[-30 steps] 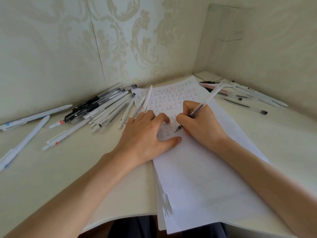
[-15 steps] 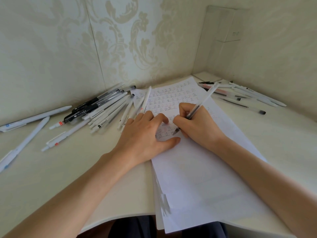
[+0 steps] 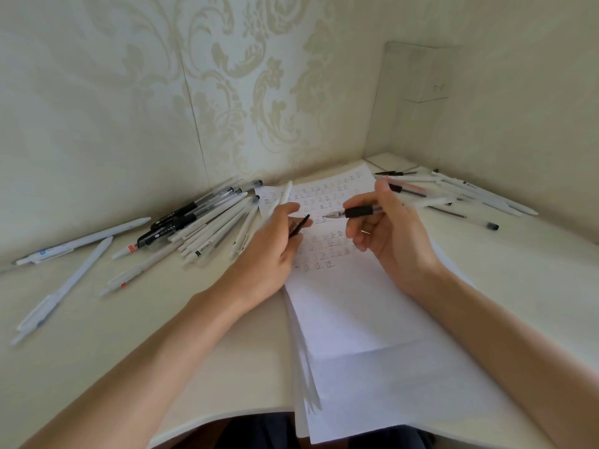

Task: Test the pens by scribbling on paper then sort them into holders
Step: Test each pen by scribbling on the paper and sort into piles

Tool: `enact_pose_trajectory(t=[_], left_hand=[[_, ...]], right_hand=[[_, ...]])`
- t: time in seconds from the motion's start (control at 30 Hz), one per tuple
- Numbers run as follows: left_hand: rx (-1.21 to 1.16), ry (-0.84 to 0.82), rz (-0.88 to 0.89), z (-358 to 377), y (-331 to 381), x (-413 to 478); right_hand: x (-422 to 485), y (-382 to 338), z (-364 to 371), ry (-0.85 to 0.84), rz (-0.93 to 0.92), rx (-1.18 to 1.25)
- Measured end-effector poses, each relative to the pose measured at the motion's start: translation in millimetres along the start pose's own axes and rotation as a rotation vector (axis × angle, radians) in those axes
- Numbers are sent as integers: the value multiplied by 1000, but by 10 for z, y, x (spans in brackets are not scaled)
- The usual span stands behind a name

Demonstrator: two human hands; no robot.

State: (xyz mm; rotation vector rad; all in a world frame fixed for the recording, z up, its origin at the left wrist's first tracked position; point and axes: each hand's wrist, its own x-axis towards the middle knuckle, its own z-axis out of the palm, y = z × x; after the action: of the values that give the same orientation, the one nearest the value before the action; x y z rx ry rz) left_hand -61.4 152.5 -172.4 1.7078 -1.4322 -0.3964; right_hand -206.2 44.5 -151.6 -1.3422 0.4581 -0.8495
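Observation:
A stack of white paper lies on the desk, its far half covered with rows of small written marks. My right hand is lifted above the paper and holds a clear pen with a black grip, tip pointing left. My left hand hovers just left of that tip and pinches a small black pen cap. A heap of white and black pens lies left of the paper. Another group of pens lies at the back right.
Two white pens with blue marks lie apart at the far left of the cream desk. Patterned walls close in the desk at the back and right. A clear box stands in the corner. The desk's front edge curves near my body.
My right hand has lifted the pen off the paper and turned it sideways. My left hand has left the sheet and now holds the black cap near the pen's tip.

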Motion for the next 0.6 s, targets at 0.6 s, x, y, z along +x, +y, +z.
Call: enact_pose_trajectory(t=[0.6], left_hand=[[-24, 22, 185, -7, -2, -15]], right_hand=[[-18, 11, -10, -22, -27, -106]])
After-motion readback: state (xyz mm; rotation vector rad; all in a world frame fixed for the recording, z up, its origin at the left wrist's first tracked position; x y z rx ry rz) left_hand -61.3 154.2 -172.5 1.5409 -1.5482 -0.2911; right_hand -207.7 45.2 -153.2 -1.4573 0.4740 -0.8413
